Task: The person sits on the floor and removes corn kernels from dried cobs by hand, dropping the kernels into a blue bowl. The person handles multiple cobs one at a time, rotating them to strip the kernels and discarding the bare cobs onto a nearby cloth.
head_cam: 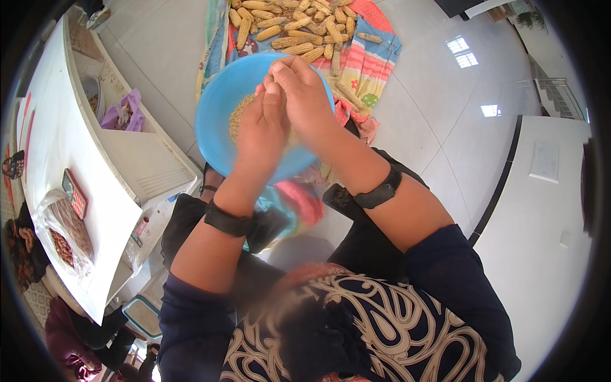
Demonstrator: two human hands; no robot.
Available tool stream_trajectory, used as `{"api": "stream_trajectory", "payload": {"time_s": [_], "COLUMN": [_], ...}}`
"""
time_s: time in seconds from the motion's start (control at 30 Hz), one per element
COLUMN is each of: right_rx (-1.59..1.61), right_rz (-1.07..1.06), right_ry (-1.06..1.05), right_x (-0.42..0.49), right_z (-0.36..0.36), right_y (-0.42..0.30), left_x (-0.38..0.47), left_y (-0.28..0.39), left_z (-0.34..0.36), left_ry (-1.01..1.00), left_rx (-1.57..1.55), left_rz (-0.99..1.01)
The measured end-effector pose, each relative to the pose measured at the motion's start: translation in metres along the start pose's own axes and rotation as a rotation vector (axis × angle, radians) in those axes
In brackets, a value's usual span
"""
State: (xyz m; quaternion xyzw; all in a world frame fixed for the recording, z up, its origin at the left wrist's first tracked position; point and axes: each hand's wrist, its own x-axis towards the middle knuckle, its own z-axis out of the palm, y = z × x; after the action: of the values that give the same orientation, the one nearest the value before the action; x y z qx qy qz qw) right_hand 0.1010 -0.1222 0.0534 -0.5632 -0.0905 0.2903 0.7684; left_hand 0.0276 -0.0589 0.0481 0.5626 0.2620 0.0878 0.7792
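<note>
My left hand (263,114) and my right hand (301,90) meet above a light blue plastic basin (212,114). Both have their fingers curled in, thumbs close together. Whatever lies between them is mostly hidden by the fingers, with only a speck of yellow showing. Inside the basin, below the hands, is a heap of loose corn kernels (237,119). Beyond its far rim, several dried corn cobs (298,28) are piled on a colourful patterned cloth (377,62) on the floor. Dark bands circle both my forearms.
At left stands a white table (90,153) with a calculator (75,193) and a clear plastic bag of nuts or beans (64,234). A purple bag (125,112) sits in its open compartment. Another person's clothed body (71,334) shows at lower left. Pale floor tiles (429,100) extend right.
</note>
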Motion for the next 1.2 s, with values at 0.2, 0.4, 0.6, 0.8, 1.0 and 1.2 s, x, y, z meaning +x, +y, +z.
{"api": "stream_trajectory", "payload": {"time_s": [0.2, 0.4, 0.6, 0.8, 1.0, 1.2], "right_rx": [-0.089, 0.050, 0.084, -0.085, -0.098, -0.050], "right_rz": [-0.144, -0.013, 0.014, 0.020, 0.012, 0.117], "right_ry": [0.062, -0.083, -0.170, -0.211, -0.110, -0.118], "right_x": [-0.003, -0.004, 0.002, 0.005, 0.006, 0.005], "right_z": [0.007, -0.008, -0.020, -0.021, -0.016, -0.014], "right_y": [0.006, -0.016, -0.028, -0.028, -0.018, -0.020], "left_x": [0.008, 0.010, 0.000, 0.004, 0.005, 0.006], "left_y": [-0.010, 0.007, 0.025, 0.026, 0.010, 0.008], "left_z": [-0.010, -0.020, -0.021, -0.020, -0.015, -0.013], "left_ry": [0.076, -0.197, -0.355, -0.405, -0.309, -0.267], "left_rx": [0.118, -0.134, -0.415, -0.425, -0.115, -0.055], "left_rz": [-0.010, -0.115, -0.187, -0.169, -0.071, -0.037]}}
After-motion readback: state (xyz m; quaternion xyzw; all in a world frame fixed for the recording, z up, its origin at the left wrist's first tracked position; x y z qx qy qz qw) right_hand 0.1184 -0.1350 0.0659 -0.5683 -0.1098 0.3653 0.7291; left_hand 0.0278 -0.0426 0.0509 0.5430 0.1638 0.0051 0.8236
